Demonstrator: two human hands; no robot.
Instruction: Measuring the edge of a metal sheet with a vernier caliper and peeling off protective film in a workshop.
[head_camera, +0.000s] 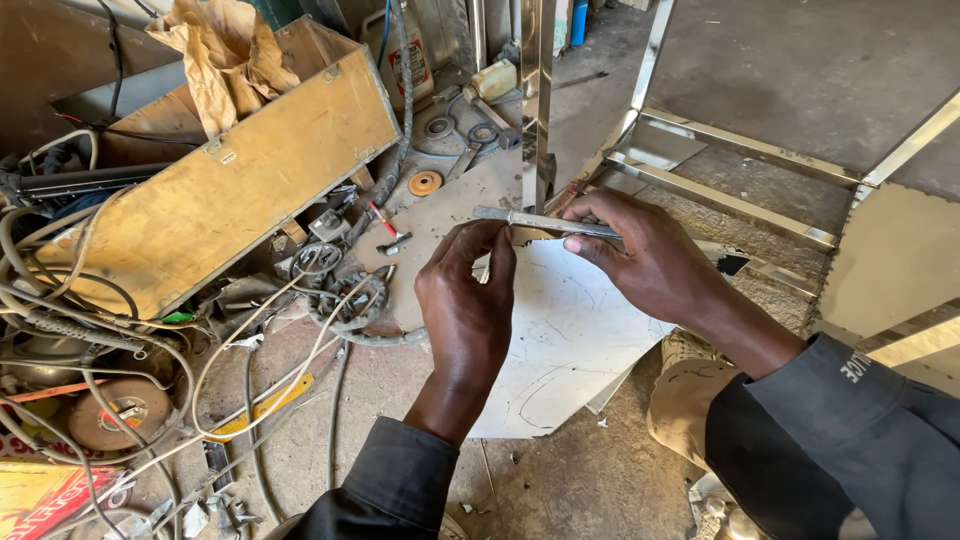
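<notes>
Steel strip: a short, flat, grey metal strip (545, 222) is held level between both hands, above the far edge of a pale sheet-metal panel (570, 340) lying on the concrete floor (590, 480).
Left hand: the left hand (465, 300) has thumb and fingers closed around the strip's near end, pinching it from below.
Right hand: the right hand (640, 250) is closed over the other end, fingers on top and thumb beneath.
Upright post: a polished, shiny steel post (537, 100) of a frame stands just beyond the strip.
Doing it well: judging by the grip, both pinches should stay near the ends so the middle stays visible, and the strip kept level.
Surroundings: a yellow wooden box (230, 170) and tangled grey cables (300, 300) lie toward the left edge of the floor; an orange grinding disc (425, 183) lies beyond.
</notes>
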